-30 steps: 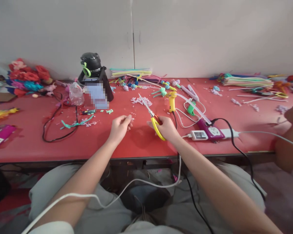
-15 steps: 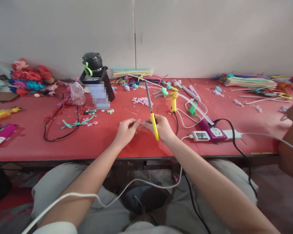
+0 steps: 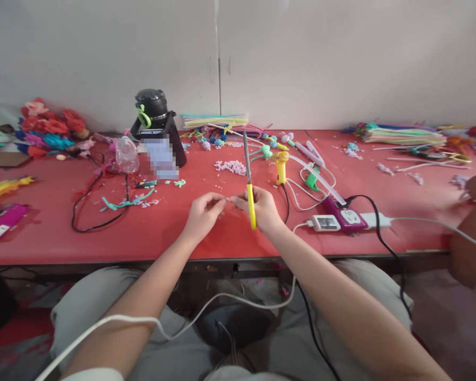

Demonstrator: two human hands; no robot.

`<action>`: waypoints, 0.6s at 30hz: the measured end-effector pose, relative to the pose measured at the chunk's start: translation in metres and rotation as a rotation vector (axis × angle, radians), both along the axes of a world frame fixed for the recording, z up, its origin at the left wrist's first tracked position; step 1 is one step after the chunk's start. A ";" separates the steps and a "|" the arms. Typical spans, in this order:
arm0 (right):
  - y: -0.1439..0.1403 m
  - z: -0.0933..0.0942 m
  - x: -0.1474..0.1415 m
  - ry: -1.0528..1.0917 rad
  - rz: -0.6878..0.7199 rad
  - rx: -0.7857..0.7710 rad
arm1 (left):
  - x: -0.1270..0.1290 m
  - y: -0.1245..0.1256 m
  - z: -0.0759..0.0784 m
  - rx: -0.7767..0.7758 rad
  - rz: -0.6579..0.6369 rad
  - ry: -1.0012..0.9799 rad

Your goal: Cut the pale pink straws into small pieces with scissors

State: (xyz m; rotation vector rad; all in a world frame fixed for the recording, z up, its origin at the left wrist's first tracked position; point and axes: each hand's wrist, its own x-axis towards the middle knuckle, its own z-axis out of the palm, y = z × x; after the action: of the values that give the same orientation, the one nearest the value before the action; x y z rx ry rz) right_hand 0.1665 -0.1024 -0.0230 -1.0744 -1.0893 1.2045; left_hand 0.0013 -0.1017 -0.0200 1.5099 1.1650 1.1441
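My right hand (image 3: 259, 209) grips yellow-handled scissors (image 3: 248, 182), blades closed and pointing away toward the wall. My left hand (image 3: 204, 214) pinches a small pale piece (image 3: 227, 200) between thumb and fingers. Both hands meet fingertip to fingertip just above the red table (image 3: 182, 227), near its front edge. What the pale piece is cannot be made out.
A yellow glue gun (image 3: 281, 165) and white glue sticks (image 3: 313, 159) lie behind my right hand. A purple power strip (image 3: 343, 214) and cables sit to the right. A black bottle (image 3: 154, 119), pipe cleaner bundles (image 3: 400, 135) and another person's arm (image 3: 470, 227) are around.
My hands came together from apart. The scissors swung from pointing left-back to nearly straight back, blades closed.
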 end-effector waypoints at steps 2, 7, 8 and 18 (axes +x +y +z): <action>0.000 -0.001 0.000 0.002 -0.003 0.003 | 0.000 -0.001 0.001 0.002 0.004 0.005; -0.003 -0.002 0.001 -0.042 -0.017 -0.020 | 0.002 -0.004 0.003 0.014 0.010 0.018; -0.004 -0.002 0.000 -0.055 -0.016 -0.026 | 0.002 -0.005 0.003 0.011 0.008 0.015; -0.009 0.000 -0.001 -0.131 0.031 -0.041 | 0.002 -0.002 -0.001 -0.067 -0.066 -0.038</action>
State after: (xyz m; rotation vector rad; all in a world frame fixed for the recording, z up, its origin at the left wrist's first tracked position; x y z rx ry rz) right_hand 0.1655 -0.1109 -0.0228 -1.1852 -1.1906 1.1985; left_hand 0.0030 -0.1039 -0.0209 1.4594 1.1090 1.0747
